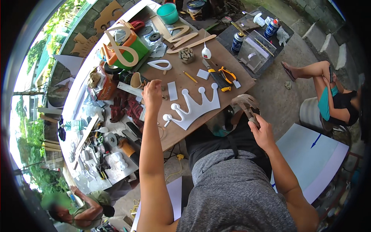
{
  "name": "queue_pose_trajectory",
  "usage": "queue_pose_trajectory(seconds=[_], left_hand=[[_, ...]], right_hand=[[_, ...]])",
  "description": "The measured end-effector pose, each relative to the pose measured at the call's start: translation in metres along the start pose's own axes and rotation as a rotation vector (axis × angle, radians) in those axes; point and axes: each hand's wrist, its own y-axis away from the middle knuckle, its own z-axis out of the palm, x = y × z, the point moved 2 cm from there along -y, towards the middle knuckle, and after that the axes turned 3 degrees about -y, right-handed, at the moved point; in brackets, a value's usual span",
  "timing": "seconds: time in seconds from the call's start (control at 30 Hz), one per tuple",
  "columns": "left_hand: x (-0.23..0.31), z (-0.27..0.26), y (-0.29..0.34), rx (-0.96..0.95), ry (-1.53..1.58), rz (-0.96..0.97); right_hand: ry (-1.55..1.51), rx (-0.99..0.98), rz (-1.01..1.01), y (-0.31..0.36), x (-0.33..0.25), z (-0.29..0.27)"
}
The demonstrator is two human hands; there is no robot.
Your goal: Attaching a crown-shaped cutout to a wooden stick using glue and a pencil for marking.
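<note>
While the right hand grips a brown hammer at about four o'clock from the white crown, the crown lies flat on the table, near its edge. The left hand is raised between nine and ten o'clock from the crown, fingers bent; whether they pinch anything, I cannot tell. A white card sits at the crown's ten o'clock, a pencil near twelve, orange pliers between one and two.
</note>
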Motion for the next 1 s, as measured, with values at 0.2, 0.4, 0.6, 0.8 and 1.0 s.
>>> queue_pose_trajectory(seconds=[0.2, 0.4, 0.6, 0.8, 1.0], left_hand=[[-0.016, -0.01, -0.011, -0.026, -0.069, 0.012], [-0.026, -0.021, -0.025, 0.007, -0.078, -0.037], [-0.029, -0.055, -0.033, 0.356, -0.4, -0.202], [-0.088, -0.054, -0.062, -0.105, -0.48, -0.31], [-0.087, -0.041, -0.09, -0.459, -0.521, -0.477]], right_hand=[[-0.02, -0.004, -0.006, -0.004, 0.007, -0.001], [-0.025, -0.032, 0.034, -0.006, 0.005, 0.0], [0.0, -0.05, 0.119, -0.005, 0.008, -0.002], [0.013, -0.039, 0.058, -0.006, -0.001, 0.0], [0.04, -0.048, 0.051, -0.001, -0.012, 0.0]])
